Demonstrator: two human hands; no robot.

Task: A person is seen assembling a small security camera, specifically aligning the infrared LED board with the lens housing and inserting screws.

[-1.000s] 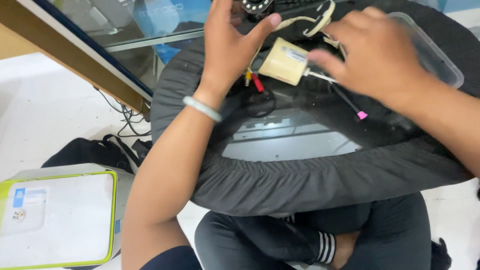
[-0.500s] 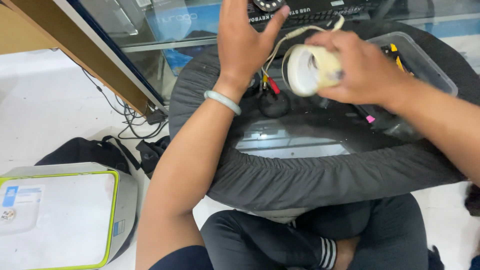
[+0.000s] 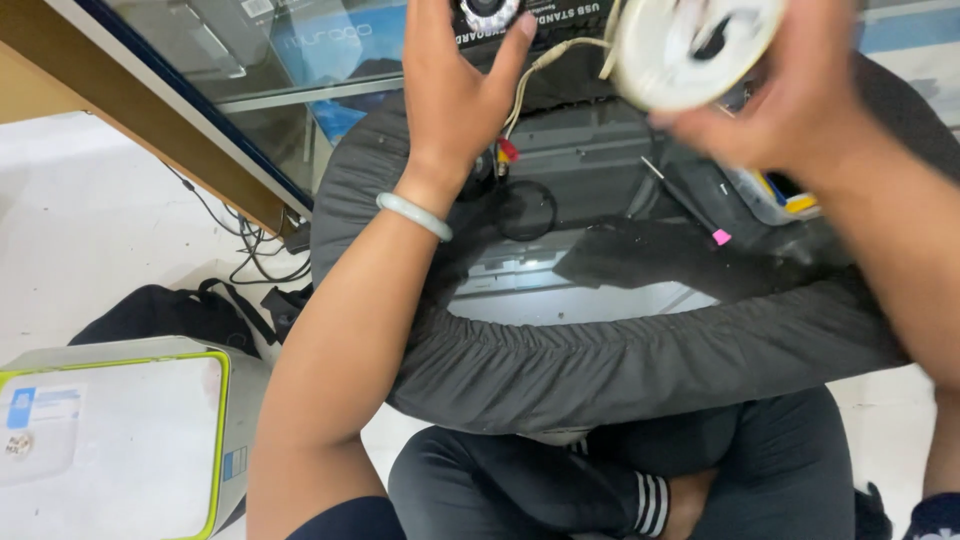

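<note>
1. Head view, hands: the right hand (image 3: 790, 100) holds a round white dome-shaped housing (image 3: 695, 45) up off the surface, fingers curled around its rim, with its open side tilted toward the camera, apparently so the inside can be seen. The picture is blurred here, so finer detail is unclear.
2. The left hand (image 3: 455, 85) reaches forward with fingers closed around a small round black part with a ring of lights (image 3: 487, 12) at the top edge. A pale bangle (image 3: 413, 214) sits on that wrist. Cream cable (image 3: 560, 55) runs from near this hand toward the housing, so the two parts seem joined by wiring; red and yellow plugs (image 3: 505, 152) hang just below the palm.
3. Surface: the work rests on a round seat-like cushion with a dark fabric rim (image 3: 620, 365) and a shiny middle, on the person's lap. A thin screwdriver with a pink tip (image 3: 690, 205) lies on it, near a clear plastic tray (image 3: 770, 195) at the right.
4. Room: white floor, a glass-fronted cabinet (image 3: 230, 90) at left, loose black cables (image 3: 250, 255), and a white box with a green edge (image 3: 110, 440).
</note>
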